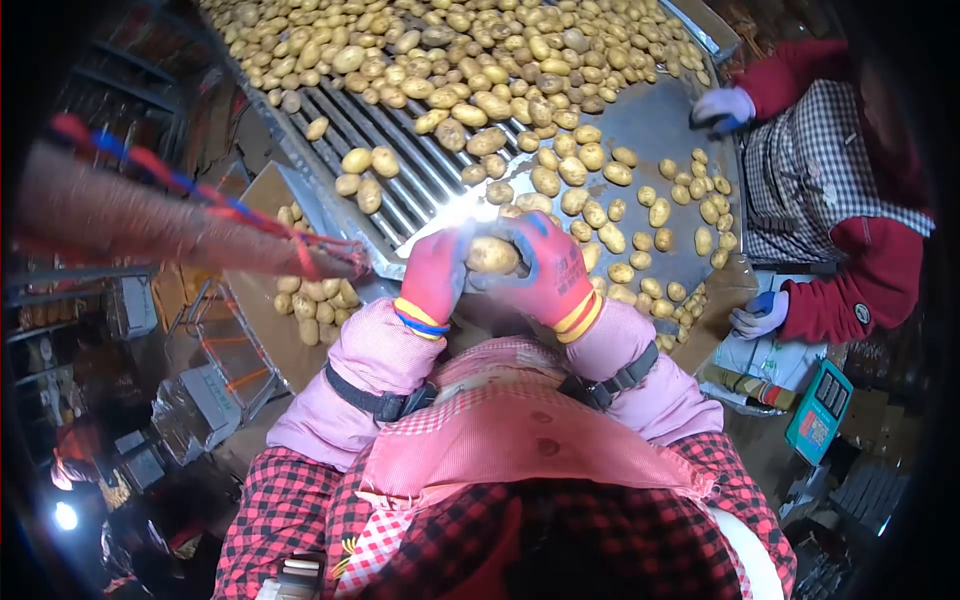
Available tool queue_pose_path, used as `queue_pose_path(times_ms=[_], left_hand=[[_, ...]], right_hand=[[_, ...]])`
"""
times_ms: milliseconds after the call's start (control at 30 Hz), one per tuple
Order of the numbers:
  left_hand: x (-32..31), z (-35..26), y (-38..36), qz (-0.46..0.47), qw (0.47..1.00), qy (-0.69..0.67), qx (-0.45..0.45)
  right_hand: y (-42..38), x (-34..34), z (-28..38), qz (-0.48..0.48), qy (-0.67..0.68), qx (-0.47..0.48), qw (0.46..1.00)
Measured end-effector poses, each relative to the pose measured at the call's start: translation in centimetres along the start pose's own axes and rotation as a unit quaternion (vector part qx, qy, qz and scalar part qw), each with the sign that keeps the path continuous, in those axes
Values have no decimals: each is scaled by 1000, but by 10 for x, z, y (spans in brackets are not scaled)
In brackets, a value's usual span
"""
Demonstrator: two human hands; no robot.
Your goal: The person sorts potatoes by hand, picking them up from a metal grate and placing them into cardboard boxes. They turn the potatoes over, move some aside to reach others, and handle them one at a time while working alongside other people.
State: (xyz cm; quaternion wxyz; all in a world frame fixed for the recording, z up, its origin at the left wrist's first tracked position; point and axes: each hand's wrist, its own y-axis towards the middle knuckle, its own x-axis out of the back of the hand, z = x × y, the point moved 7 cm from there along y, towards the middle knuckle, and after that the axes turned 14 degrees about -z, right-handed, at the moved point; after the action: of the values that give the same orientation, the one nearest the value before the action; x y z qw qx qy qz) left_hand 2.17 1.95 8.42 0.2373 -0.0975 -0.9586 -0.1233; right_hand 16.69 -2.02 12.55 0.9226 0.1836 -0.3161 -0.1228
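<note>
A potato (492,255) is held between both of my hands, close to my chest. My left hand (435,272) in a red glove grips its left side. My right hand (548,268), also in a red glove with a grey palm, wraps its right side. Just beyond my hands lies a metal sorting table (650,120) with a roller grate (400,180). Many loose potatoes (470,60) cover the far part of it, and several more lie scattered near my right hand.
A co-worker in a red sweater and checked apron stands at the right, one gloved hand (722,105) at the table edge, the other (760,315) lower down. A cardboard box (300,300) with potatoes sits at left. A green scale (820,410) lies at lower right.
</note>
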Motion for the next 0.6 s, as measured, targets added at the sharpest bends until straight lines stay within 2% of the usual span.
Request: queue_pose_path(times_ms=[33, 133, 167, 267, 333, 400, 500, 600], left_hand=[[5, 11, -7, -25, 996, -85, 29], [22, 15, -23, -26, 963, -220, 154], [34, 2, -27, -35, 968, -208, 137], [33, 24, -46, 8, 931, -276, 238], [29, 16, -57, 36, 894, -367, 254], [15, 43, -71, 65, 772, -471, 422], [-1, 73, -73, -16, 680, -540, 495], [-2, 79, -54, -90, 743, -493, 444]], right_hand=[[-3, -2, 9, 4, 4, 2, 1000], [-8, -12, 23, 10, 40, 23, 999], [-7, -14, 33, 27, 54, 24, 998], [-20, -35, 35, 31, 61, 10, 998], [-42, -50, 26, 93, -94, 24, 991], [-55, -52, 24, 99, -105, 24, 989], [-80, -46, -12, 158, -19, -95, 983], [-110, -38, -50, 290, -90, -150, 941]])
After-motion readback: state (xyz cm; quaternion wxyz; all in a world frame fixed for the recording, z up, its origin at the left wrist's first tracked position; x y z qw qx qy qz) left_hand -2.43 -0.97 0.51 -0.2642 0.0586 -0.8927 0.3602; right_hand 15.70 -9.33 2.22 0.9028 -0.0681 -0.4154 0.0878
